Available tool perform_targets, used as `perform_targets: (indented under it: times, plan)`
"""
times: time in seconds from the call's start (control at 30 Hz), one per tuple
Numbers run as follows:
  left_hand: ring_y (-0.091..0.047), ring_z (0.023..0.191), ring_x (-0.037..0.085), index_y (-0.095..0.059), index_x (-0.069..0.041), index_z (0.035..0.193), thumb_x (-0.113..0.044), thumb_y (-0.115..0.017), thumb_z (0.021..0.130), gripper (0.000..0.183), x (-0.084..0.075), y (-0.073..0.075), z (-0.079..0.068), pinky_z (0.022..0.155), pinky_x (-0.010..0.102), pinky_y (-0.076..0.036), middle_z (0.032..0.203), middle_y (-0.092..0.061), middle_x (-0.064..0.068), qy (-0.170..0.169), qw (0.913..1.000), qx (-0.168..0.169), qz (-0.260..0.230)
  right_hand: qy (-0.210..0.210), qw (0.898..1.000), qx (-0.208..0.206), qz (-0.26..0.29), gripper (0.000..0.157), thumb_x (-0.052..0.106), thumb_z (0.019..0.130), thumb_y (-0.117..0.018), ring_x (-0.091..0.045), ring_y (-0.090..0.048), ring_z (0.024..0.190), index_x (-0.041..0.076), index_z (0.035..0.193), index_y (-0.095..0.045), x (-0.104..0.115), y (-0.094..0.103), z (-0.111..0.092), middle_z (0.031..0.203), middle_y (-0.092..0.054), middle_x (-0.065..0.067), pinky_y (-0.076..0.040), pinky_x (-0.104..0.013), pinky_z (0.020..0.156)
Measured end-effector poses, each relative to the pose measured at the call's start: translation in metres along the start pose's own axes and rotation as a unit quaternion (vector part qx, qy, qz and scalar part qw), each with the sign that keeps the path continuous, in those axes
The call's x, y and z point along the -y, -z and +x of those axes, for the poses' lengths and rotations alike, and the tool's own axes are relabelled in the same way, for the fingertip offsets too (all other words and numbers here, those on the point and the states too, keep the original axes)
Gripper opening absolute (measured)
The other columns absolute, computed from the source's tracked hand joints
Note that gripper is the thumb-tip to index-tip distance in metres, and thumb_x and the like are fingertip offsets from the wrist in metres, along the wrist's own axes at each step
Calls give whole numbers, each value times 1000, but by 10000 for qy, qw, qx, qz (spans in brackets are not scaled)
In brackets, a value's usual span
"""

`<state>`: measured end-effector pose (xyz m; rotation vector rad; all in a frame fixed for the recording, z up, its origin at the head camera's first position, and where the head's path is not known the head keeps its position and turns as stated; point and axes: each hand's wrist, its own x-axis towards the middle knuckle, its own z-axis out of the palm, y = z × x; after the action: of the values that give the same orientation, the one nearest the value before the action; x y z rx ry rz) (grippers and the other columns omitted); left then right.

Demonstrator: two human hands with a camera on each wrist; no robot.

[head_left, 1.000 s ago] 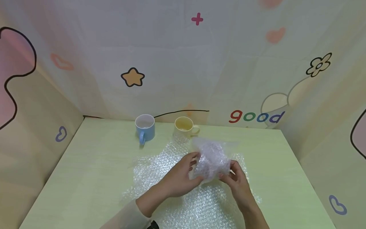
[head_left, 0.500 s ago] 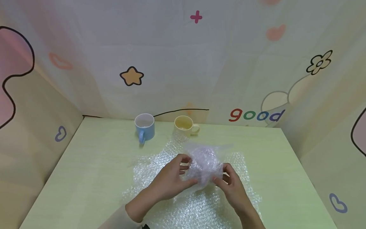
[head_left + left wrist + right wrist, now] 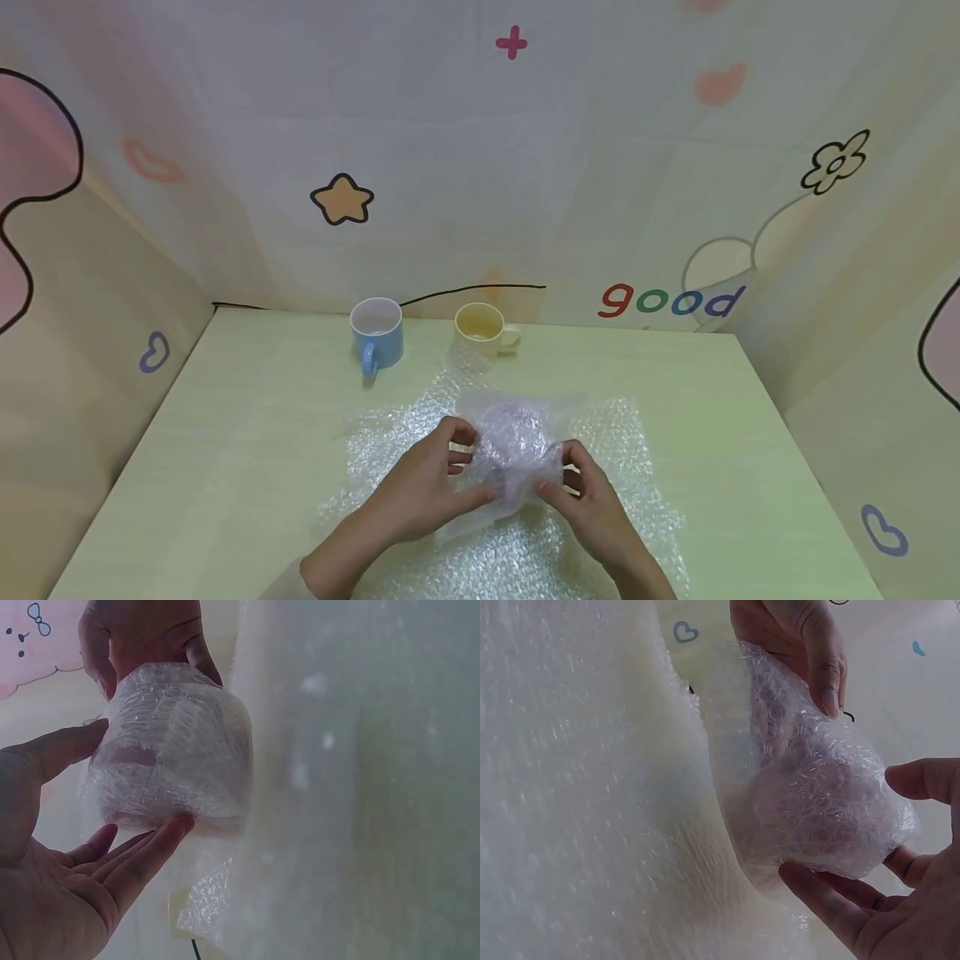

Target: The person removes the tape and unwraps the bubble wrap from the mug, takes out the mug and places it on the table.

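Both hands hold a bubble-wrapped bundle (image 3: 513,437) above a spread sheet of bubble wrap (image 3: 611,433). Something pinkish-lilac shows faintly through the layers; its exact shape is hidden. My left hand (image 3: 420,487) grips the bundle's left side, thumb toward me and fingers on the far side. On the right side, my right hand (image 3: 592,504) pinches it between thumb and fingers. In the left wrist view the wrapped bundle (image 3: 176,757) looks rounded, with the left fingertips under its lower edge. A loose flap of wrap sticks out from the bundle (image 3: 817,802) in the right wrist view.
A blue mug (image 3: 381,348) with a white inside stands at the back of the pale green table (image 3: 225,450). To its right is a yellow mug (image 3: 480,329), its lower front behind a corner of the sheet. A printed curtain (image 3: 450,167) encloses the table's back and sides.
Both hands have drawn the bundle leftward and nearer to me, keeping their hold on both sides. The mugs and the sheet stay where they were; the head view shifts slightly.
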<state>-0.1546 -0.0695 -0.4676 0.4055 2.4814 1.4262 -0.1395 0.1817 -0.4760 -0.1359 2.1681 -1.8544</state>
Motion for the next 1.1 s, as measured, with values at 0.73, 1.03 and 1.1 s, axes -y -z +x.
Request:
perform_targets:
  times: [0.73,1.03,1.1]
  plan:
    - [-72,117,27,-49,-14,129,-38,-88,82,66,22,5,-12,96,39,-60,130,-61,7,-96,9999,78,-102,-310,9985,265,-367,33,20,95,-74,-26,-69,100,4,116,-53,-9,-14,3,121,-60,-18,-59,-33,86]
    - [-71,120,30,-48,-13,130,-34,-87,85,63,25,3,-6,100,40,-59,134,-59,9,-155,9995,37,-264,-431,9982,178,-372,33,22,96,-74,-25,-67,105,6,117,-55,-9,-12,12,120,-62,-17,-57,-36,89]
    - [-70,120,30,-48,-13,130,-32,-87,84,63,24,3,-4,100,40,-58,135,-59,10,-162,9995,8,-287,-423,9983,174,-370,33,23,96,-73,-25,-66,106,5,117,-55,-9,-11,14,122,-62,-17,-57,-37,90]
